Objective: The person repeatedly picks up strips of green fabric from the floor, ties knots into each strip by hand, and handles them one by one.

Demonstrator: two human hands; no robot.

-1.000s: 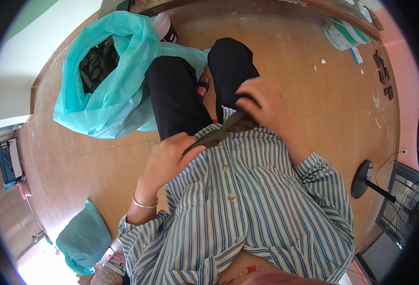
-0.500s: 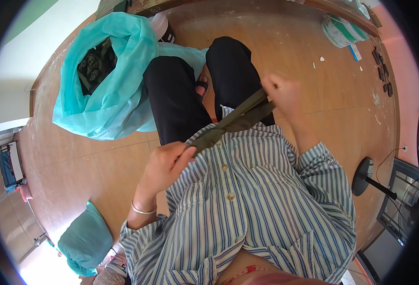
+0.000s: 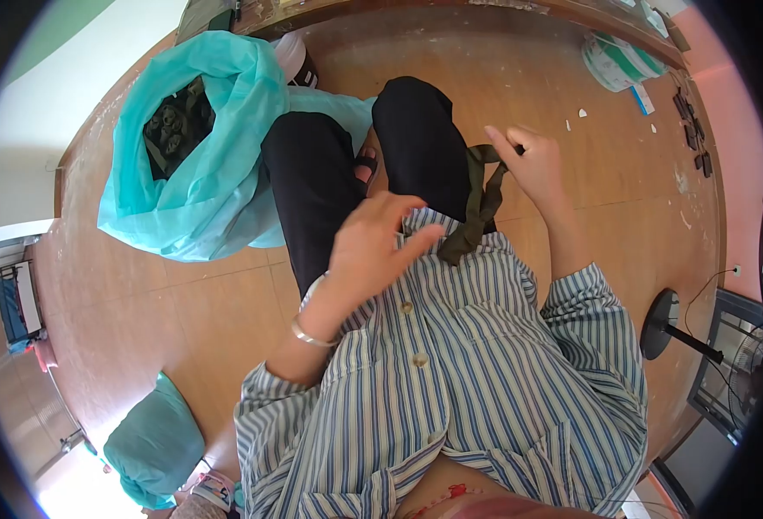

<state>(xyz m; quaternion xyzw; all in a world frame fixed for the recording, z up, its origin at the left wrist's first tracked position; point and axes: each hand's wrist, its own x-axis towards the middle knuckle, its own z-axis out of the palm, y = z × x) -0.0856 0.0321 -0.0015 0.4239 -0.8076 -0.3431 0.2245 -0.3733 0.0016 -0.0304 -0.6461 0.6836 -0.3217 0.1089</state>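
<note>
A dark olive fabric strap (image 3: 478, 206) dangles in a loose fold from my right hand (image 3: 533, 164), over the right thigh and the hem of the striped shirt. The fingers of that hand are closed on the strap's upper end, with the thumb pointing up. My left hand (image 3: 371, 246), wearing a bangle at the wrist, is in front of the shirt with thumb and fingers apart and nothing in it. It is to the left of the strap, not touching it.
By the left knee stands a turquoise bag (image 3: 195, 208) with dark crumpled cloth pieces (image 3: 176, 130) inside. A white-and-green tub (image 3: 615, 62) is at the far right. A fan stand (image 3: 660, 324) is on the right, and a teal bundle (image 3: 155, 441) lies at lower left.
My left hand has let go of the strap's lower end and moved right and up, fingers spreading. The strap, stretched between both hands before, now hangs folded from my right hand.
</note>
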